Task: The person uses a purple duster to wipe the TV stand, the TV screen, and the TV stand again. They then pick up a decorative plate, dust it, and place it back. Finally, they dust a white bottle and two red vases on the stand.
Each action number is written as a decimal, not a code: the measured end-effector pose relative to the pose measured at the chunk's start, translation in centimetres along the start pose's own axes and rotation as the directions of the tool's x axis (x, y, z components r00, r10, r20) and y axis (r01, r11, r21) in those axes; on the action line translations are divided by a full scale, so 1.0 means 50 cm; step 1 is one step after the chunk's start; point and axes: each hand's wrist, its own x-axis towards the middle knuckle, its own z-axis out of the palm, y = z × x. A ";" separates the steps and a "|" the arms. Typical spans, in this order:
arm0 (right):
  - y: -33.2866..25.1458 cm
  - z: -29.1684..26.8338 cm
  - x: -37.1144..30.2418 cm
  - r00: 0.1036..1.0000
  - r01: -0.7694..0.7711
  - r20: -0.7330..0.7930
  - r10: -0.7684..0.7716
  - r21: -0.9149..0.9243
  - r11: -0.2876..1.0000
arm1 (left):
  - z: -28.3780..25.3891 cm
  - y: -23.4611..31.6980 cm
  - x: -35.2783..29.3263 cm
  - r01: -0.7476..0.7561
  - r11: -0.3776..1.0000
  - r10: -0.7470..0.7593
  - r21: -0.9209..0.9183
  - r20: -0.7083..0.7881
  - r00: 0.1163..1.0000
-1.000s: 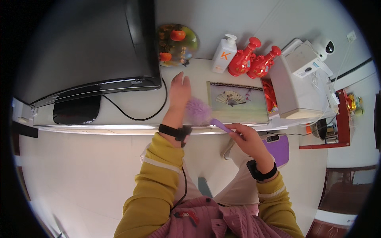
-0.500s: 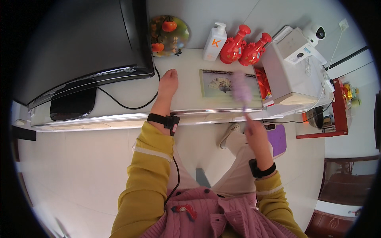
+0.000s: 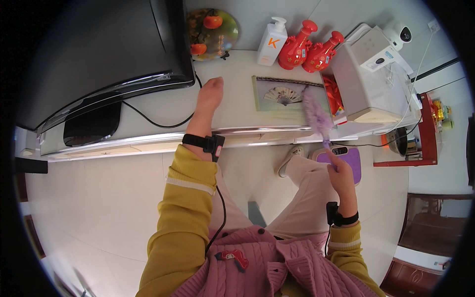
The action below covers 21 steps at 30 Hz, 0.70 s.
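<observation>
My right hand (image 3: 341, 174) grips the handle of a fluffy purple duster (image 3: 316, 115), whose head lies over the right edge of a framed picture of a fan (image 3: 283, 96) lying flat on the white cabinet top (image 3: 232, 116). My left hand (image 3: 210, 94) rests fingers-down on the cabinet top, left of the picture and right of the black television (image 3: 94, 54). Both wrists wear black bands; a cable runs from the left one.
A round plate with orange fruit (image 3: 213, 30), a white pump bottle (image 3: 271, 38) and two red bottles (image 3: 309, 47) stand at the back. A white box with a camera on it (image 3: 368, 81) sits at the right. A purple scale (image 3: 349, 161) lies on the floor.
My right hand has drawn back and lowered, swinging the duster from the picture's left side across to its right edge. My left hand stays planted on the cabinet top.
</observation>
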 end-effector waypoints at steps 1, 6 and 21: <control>0.003 -0.002 -0.001 1.000 -0.004 0.021 0.004 0.013 1.000 | 0.003 0.002 0.000 -0.009 1.000 0.009 0.027 0.002 1.000; -0.041 0.029 0.006 0.953 0.100 0.255 -0.163 0.244 0.965 | 0.037 0.006 -0.002 -0.027 0.997 0.025 0.072 0.030 0.999; -0.124 -0.081 0.190 0.892 -0.164 0.344 -0.292 0.850 0.500 | 0.199 0.104 0.025 -0.128 0.983 0.150 -0.132 0.166 0.975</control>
